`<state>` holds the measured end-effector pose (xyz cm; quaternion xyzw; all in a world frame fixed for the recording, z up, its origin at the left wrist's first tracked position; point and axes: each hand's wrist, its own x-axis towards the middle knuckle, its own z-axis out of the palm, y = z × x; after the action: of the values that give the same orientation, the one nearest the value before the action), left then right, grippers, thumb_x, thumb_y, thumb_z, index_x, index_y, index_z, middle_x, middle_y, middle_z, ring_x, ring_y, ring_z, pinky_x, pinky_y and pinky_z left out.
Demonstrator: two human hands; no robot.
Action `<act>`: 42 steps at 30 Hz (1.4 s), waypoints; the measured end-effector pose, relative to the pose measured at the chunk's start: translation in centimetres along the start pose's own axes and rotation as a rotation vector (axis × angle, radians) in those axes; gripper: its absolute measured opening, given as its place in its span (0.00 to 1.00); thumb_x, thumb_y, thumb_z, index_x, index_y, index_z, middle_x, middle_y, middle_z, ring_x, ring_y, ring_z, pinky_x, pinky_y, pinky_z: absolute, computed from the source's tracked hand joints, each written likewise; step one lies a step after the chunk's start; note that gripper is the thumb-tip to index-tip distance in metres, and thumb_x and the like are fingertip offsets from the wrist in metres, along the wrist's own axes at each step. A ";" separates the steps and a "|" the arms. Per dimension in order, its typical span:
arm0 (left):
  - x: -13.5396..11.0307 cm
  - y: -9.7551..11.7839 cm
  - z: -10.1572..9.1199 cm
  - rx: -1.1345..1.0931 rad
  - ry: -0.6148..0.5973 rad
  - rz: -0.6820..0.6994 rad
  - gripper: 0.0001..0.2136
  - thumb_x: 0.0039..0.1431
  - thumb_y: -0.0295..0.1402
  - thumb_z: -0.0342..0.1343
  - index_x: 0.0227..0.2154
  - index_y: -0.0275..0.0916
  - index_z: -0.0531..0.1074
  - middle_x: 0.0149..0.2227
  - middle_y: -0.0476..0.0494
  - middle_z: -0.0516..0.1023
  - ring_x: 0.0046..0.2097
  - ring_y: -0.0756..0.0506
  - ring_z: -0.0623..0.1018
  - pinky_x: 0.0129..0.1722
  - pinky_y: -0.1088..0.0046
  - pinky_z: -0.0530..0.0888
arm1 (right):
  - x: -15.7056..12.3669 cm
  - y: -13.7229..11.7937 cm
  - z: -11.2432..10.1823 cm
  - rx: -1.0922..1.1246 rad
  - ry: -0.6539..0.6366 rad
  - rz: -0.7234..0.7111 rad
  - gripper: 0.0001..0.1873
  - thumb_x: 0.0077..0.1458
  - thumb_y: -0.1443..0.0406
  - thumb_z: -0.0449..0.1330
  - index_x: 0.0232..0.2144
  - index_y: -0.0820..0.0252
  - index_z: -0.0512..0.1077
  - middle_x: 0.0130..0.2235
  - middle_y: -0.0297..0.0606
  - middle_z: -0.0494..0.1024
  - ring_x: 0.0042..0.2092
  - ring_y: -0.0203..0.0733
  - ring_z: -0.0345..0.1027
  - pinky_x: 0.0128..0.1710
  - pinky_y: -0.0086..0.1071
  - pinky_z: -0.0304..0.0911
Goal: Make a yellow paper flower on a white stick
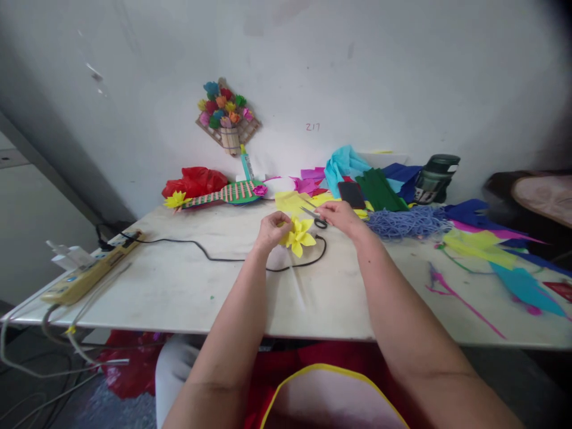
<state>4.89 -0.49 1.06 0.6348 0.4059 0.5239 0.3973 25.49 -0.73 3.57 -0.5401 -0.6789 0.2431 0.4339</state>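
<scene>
A yellow paper flower [300, 237] with pointed petals is pinched at its left side by the fingers of my left hand [273, 229]. A pale, thin stem-like strip [297, 287] extends below the flower toward the table's front edge; whether it joins the flower I cannot tell. Just right of and beyond the flower, my right hand [336, 214] is closed at the scissors [320, 223]. One black finger loop and a blade of them show, pointing left. My fingers hide the rest of the grip. A black cord [227, 260] curves across the tabletop and around the flower.
At the left lies a power strip [96, 268] with plugs. A green paper guitar [232, 192], a red bag [195, 181] and a glue tube [247, 162] are at the back. Rightward are a phone [351, 195], blue shredded strands [404, 223], coloured paper [379, 189] and a dark bottle [437, 179].
</scene>
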 end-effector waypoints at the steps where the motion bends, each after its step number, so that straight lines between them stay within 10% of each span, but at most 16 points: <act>1: 0.0 0.0 0.0 0.004 -0.006 0.005 0.06 0.37 0.31 0.56 0.22 0.36 0.69 0.21 0.50 0.72 0.24 0.52 0.69 0.23 0.78 0.63 | -0.1 -0.3 0.3 0.057 -0.017 -0.027 0.17 0.48 0.55 0.56 0.25 0.64 0.73 0.21 0.31 0.68 0.22 0.30 0.54 0.23 0.27 0.50; 20: -0.5 0.3 0.2 0.035 -0.165 0.065 0.06 0.39 0.31 0.56 0.23 0.35 0.70 0.21 0.50 0.70 0.24 0.53 0.68 0.24 0.78 0.64 | -1.2 -2.2 0.0 0.139 -0.473 0.000 0.24 0.50 0.56 0.57 0.46 0.63 0.73 0.18 0.25 0.60 0.21 0.27 0.48 0.22 0.24 0.47; 42: -0.6 0.6 0.1 -0.092 -0.179 -0.050 0.10 0.37 0.34 0.59 0.25 0.35 0.68 0.22 0.50 0.71 0.24 0.52 0.70 0.24 0.78 0.66 | -0.5 -1.0 0.4 0.237 -0.427 0.003 0.23 0.48 0.57 0.59 0.45 0.62 0.74 0.19 0.26 0.62 0.21 0.26 0.48 0.22 0.24 0.52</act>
<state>4.99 -1.30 1.43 0.6499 0.3601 0.4731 0.4735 24.65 -1.47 3.94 -0.4228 -0.7213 0.4304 0.3403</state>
